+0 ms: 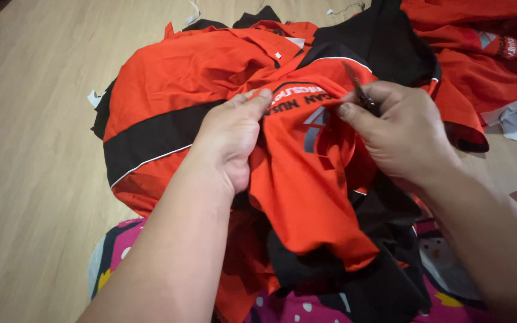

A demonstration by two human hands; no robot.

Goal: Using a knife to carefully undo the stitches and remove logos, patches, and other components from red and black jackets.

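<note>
Crumpled orange-and-black woven shirt (294, 179), pinched by left hand (230, 140); right hand (405, 134) grips small dark slender tool (365, 98) against cloth.

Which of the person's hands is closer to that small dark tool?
Right. The right hand pinches the small dark tool between its fingertips; the left hand grips the orange garment apart from it.

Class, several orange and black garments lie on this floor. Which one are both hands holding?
The orange garment in the middle, with printing on it: the left hand and right hand both pinch it. The pile at top right lies untouched.
</note>
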